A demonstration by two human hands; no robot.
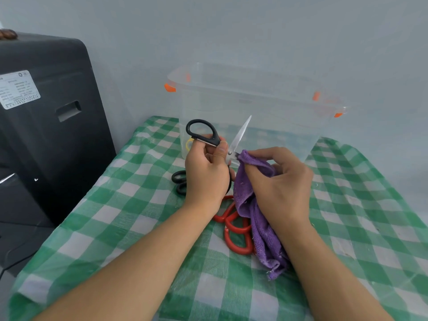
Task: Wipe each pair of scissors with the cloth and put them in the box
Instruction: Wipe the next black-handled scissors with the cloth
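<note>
Near the clear box (254,107), our left hand (206,172) grips the open black scissors (215,140) while our right hand (280,184) pinches the purple cloth (252,205) round the lower blade (slide slowly, away from the edge).

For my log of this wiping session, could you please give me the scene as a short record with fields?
left hand: grips open black-handled scissors
right hand: holds purple cloth against lower blade
on tablecloth: another black pair, red-handled scissors
box: clear, orange clips, behind the hands; a yellow handle shows through its wall
</note>
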